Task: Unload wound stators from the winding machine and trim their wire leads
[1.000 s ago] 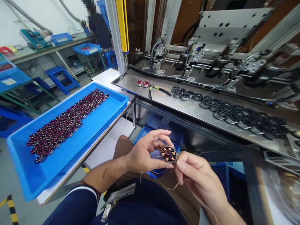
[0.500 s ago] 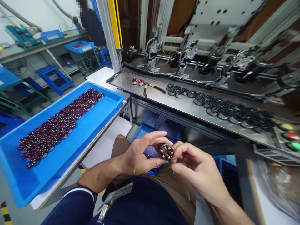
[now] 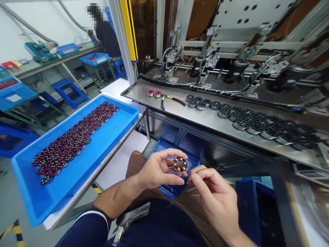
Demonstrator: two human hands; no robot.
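Note:
My left hand (image 3: 160, 169) grips a small round motor stator (image 3: 180, 164) between thumb and fingers, its copper windings facing me. A thin copper wire shows beside the stator on the left hand's side. Just right of the stator, apart from it, my right hand (image 3: 214, 192) is closed, thumb pressed to the forefinger. Whatever lies in that pinch, perhaps a wire end, is too small to make out. Both hands are above my lap, over a blue bin (image 3: 171, 190) on the floor.
To the left, a blue tray (image 3: 113, 132) holds rows of wound stators (image 3: 77, 137). On the metal machine ledge (image 3: 177, 111) lie two red-topped stators (image 3: 154, 93), pliers (image 3: 173, 99) and many black stator cores (image 3: 246, 118). Behind them stands the winding machine (image 3: 236, 70). A person (image 3: 106, 36) sits far left.
My right hand has drawn away from the stator, slightly down and to the right. The stator has turned in my left hand, showing its face more fully. The view has shifted a little.

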